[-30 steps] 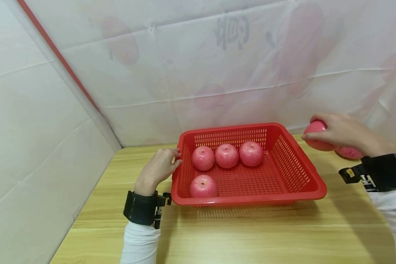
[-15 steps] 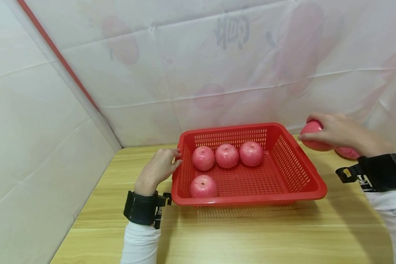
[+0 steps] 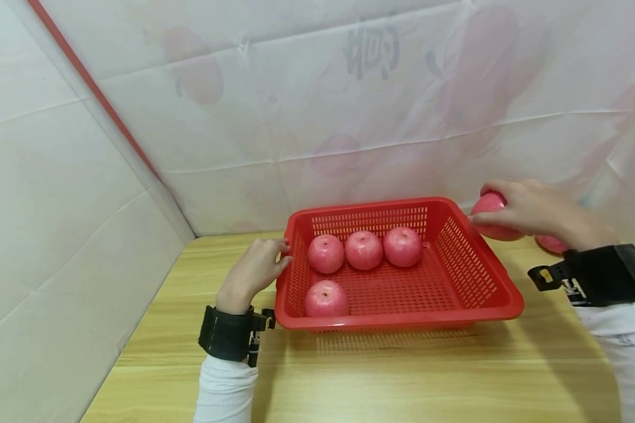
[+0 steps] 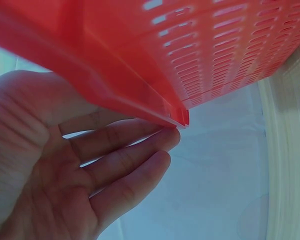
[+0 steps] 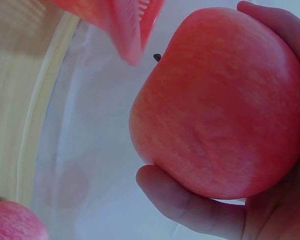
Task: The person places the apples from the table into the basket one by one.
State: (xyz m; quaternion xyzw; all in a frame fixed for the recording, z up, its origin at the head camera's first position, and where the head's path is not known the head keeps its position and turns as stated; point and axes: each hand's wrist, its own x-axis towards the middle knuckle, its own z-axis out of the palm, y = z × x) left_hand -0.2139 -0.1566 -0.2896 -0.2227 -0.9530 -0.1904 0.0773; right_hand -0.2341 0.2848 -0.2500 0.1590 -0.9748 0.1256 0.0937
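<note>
My right hand [image 3: 534,211] grips a red apple [image 3: 488,204] beside the right back corner of a red plastic basket [image 3: 402,321]. In the right wrist view, the thumb and fingers lie on opposite sides of this apple, whose dark stem points toward the basket. My left hand [image 3: 256,264] touches the basket's left rim; in the left wrist view its long fingers [image 4: 130,165] are nearly straight beneath the rim. Inside the basket, three apples stand in a row along the back, the middle one [image 3: 364,250] between two others. Another apple [image 3: 326,298] sits at the front left.
Partly hidden behind my right wrist, one more apple [image 3: 551,244] lies on the wooden table [image 3: 349,382]. A printed white sheet [image 3: 296,106] hangs behind the table, and a pale wall [image 3: 58,223] stands at the left. A red patterned edge shows at the far right.
The right hand has moved left with its apple, from right of the basket to close by its right back rim. My left hand and the apples in the basket have stayed put.
</note>
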